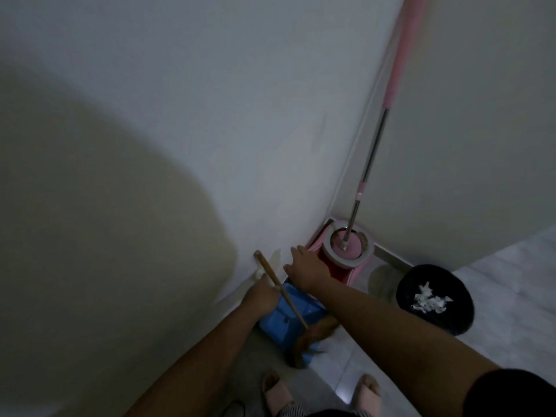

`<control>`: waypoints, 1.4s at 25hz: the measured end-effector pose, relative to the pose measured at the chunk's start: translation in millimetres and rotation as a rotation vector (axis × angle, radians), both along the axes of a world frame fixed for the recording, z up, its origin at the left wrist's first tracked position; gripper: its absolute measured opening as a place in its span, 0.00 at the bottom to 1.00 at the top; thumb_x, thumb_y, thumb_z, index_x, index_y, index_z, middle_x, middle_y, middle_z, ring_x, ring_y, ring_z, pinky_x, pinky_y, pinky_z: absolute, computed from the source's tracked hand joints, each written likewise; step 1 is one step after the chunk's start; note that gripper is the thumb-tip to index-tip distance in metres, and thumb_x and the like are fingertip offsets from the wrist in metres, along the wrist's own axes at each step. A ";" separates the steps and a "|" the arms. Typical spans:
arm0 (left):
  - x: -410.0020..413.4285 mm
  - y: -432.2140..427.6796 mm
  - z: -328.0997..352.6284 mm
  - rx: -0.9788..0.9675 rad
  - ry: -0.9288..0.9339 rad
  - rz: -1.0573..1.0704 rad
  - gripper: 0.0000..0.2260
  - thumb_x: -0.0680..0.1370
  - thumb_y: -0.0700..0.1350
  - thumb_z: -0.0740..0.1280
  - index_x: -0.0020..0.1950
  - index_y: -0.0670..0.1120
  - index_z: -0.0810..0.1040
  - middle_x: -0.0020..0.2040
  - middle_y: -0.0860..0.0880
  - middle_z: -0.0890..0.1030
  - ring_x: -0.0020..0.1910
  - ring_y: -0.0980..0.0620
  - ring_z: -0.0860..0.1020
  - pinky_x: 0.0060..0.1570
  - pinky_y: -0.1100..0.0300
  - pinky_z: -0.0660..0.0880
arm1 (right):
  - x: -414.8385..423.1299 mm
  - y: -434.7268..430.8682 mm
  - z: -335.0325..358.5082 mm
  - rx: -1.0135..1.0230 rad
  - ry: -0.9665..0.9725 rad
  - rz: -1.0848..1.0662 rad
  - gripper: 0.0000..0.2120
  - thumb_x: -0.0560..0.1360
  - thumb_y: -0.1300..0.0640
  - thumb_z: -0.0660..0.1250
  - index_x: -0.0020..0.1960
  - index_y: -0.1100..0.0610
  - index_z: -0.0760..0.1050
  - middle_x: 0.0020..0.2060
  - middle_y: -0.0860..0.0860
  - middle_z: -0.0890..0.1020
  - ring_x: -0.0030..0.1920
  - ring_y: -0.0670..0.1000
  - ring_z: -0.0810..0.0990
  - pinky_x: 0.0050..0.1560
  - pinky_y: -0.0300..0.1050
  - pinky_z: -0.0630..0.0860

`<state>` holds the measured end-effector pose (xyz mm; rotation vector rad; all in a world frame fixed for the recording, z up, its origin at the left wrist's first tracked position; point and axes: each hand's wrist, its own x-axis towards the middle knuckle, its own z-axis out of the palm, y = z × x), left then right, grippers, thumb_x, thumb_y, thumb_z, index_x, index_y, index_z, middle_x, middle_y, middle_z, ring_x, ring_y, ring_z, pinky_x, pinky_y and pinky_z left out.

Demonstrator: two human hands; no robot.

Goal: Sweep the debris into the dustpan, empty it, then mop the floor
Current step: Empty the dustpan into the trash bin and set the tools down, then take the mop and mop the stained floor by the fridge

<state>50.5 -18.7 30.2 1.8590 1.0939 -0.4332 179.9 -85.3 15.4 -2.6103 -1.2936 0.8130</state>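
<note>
Floor (511,266), one broom (278,282), one dustpan (281,322), one mop (373,149)

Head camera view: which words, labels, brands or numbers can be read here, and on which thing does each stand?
No text can be read.
mop handle: a small pale mark on its pink collar, too small to read.
blue dustpan, mop bucket, black bin: no lettering visible.

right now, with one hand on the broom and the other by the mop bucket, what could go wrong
The right hand reaches close to the mop bucket; a bump could topple the tall mop handle leaning in the corner. The broom in the left hand lies across the blue dustpan and may slide down if released. The right forearm passes near the black bin of white scraps; it could tip.
</note>
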 end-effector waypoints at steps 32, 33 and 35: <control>501.8 33.4 18.5 0.072 -0.275 0.095 0.26 0.80 0.50 0.62 0.77 0.46 0.62 0.73 0.47 0.69 0.70 0.48 0.70 0.68 0.59 0.68 | 492.6 56.8 126.1 0.601 0.461 -0.327 0.22 0.76 0.60 0.65 0.70 0.60 0.69 0.59 0.55 0.78 0.59 0.56 0.78 0.57 0.45 0.75; 505.4 31.4 12.5 0.063 -0.294 0.115 0.24 0.80 0.49 0.63 0.75 0.47 0.65 0.70 0.48 0.72 0.67 0.48 0.73 0.64 0.60 0.70 | 493.3 57.7 125.7 0.600 0.472 -0.313 0.19 0.77 0.59 0.65 0.67 0.60 0.72 0.56 0.55 0.79 0.56 0.56 0.78 0.55 0.46 0.75; 510.4 26.6 1.5 0.021 -0.339 0.205 0.21 0.80 0.46 0.63 0.72 0.45 0.67 0.66 0.44 0.75 0.64 0.44 0.75 0.61 0.58 0.73 | 491.3 52.2 126.0 0.628 0.461 -0.304 0.15 0.77 0.58 0.65 0.62 0.61 0.73 0.52 0.55 0.79 0.53 0.56 0.79 0.54 0.48 0.76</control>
